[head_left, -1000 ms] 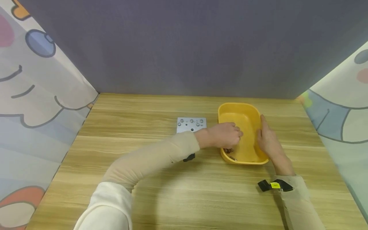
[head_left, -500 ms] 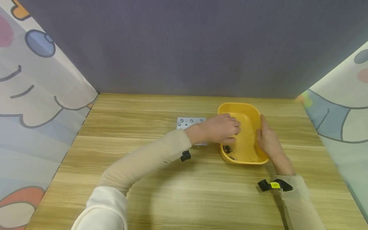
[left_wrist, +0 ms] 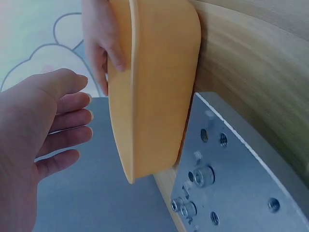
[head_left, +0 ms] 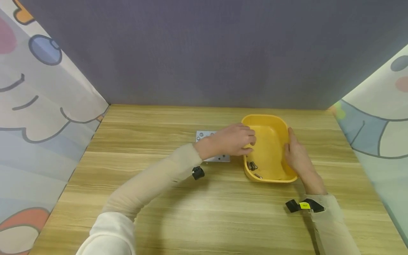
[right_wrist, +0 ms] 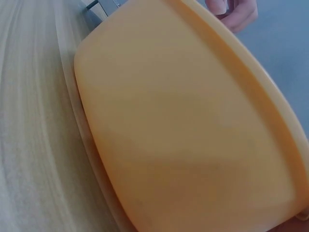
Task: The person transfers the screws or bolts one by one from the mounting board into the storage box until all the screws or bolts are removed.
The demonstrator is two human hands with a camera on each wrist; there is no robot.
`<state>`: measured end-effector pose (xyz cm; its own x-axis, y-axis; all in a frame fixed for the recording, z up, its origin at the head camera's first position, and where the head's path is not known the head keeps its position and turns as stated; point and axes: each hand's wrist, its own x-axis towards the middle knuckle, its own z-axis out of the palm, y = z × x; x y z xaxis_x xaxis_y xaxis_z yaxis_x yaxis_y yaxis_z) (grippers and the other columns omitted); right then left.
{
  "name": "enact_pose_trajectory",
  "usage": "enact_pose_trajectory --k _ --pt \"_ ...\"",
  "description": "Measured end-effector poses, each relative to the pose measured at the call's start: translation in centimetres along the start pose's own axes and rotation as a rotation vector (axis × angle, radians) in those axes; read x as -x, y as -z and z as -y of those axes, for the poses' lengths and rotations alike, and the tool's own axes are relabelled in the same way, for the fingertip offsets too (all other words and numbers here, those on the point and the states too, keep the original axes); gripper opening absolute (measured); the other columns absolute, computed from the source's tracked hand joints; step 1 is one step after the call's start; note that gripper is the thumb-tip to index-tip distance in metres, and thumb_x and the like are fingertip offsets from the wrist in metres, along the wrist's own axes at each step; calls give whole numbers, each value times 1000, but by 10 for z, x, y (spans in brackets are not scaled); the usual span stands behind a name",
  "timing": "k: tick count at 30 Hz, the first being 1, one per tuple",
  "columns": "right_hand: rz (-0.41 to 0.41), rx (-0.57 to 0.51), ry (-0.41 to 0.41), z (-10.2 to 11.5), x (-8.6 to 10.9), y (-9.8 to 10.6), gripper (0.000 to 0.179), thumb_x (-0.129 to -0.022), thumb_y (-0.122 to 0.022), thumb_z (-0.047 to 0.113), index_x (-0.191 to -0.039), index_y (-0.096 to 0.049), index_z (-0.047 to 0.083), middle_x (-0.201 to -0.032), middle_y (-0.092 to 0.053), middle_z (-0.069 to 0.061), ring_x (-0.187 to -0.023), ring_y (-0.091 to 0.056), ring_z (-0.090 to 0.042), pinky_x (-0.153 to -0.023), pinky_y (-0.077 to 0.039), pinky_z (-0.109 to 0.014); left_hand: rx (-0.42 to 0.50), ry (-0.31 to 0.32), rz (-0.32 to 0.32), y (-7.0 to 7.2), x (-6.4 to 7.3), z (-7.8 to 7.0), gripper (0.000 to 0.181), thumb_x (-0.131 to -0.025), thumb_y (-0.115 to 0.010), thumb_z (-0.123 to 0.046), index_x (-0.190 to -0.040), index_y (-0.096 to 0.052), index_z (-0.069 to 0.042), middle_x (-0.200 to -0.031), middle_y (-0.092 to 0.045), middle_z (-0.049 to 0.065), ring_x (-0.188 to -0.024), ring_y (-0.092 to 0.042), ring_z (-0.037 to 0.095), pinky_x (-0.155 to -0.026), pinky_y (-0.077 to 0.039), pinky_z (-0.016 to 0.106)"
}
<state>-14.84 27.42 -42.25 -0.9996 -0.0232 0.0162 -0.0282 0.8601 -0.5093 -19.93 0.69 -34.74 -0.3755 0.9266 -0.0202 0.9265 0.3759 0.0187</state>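
Note:
My left hand (head_left: 234, 140) hovers at the left rim of a yellow plastic bin (head_left: 266, 120). In the left wrist view, its fingers (left_wrist: 70, 116) are loosely bent and apart from the thumb, with nothing seen between them. My right hand (head_left: 298, 157) holds the bin's right wall, thumb over the rim and fingers along the outside. Several small metal screws (head_left: 253, 165) lie in the bin's near left corner. Left of the bin, partly hidden under my left forearm, is a silver metal plate (left_wrist: 241, 188) with threaded holes and some socket head screws (left_wrist: 203, 176) standing in it.
Everything rests on a wood-grain table (head_left: 197, 219). A grey panel (head_left: 216, 53) rises behind it, and cartoon-printed curtains (head_left: 47, 117) flank both sides. Black wrist mounts (head_left: 198, 173) sit on the sleeves.
My left hand has drawn back leftward out of the bin to its left rim, uncovering more of the screws and covering more of the plate. The right hand and bin have stayed put.

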Motion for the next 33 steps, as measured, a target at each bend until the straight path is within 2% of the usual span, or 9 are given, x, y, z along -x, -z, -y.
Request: enact_pose_trajectory --k 9,12,18,24,28,33 --pt "-6 -8 6 -1 -1 0 61 -107 -35 4 -158 -9 -12 -142 -37 -51 -120 -47 -67 -101 -41 -74 37 46 -85 3 17 14 26 -104 -62 -32 -117 -73 -12 -111 -70 -2 -108 -65 16 -112 -47 34" --pt "-8 -1 14 -2 -1 -2 60 -107 -36 4 -158 -10 -13 -141 -37 -51 -118 -49 -67 -99 -42 -73 35 71 -92 4 22 19 26 -104 -61 -31 -116 -74 -12 -111 -71 -2 -108 -66 15 -112 -47 34" --pt "-30 2 28 -2 0 -2 59 -106 -36 3 -158 -12 -14 -139 -40 -51 -111 -54 -66 -94 -45 -73 37 101 -98 3 32 26 27 -103 -64 -29 -121 -72 -11 -124 -72 1 -122 -64 19 -118 -41 38" --pt "-32 15 19 -2 0 -2 60 -106 -37 3 -158 -12 -13 -135 -43 -51 -108 -56 -66 -91 -46 -73 42 140 -84 -4 40 33 31 -104 -62 -31 -122 -72 -9 -128 -71 6 -127 -62 23 -120 -40 41" --pt "-29 16 22 -2 -1 -2 60 -106 -37 3 -158 -13 -13 -136 -42 -51 -109 -55 -66 -93 -46 -73 56 176 -90 -9 45 39 29 -103 -63 -31 -120 -74 -9 -125 -71 6 -123 -64 23 -118 -42 41" --pt "-21 4 20 -2 0 -2 60 -106 -36 2 -157 -11 -14 -140 -39 -51 -117 -51 -66 -98 -43 -73 85 220 -128 -17 55 49 25 -102 -65 -28 -115 -75 -10 -115 -72 1 -110 -67 19 -113 -46 39"
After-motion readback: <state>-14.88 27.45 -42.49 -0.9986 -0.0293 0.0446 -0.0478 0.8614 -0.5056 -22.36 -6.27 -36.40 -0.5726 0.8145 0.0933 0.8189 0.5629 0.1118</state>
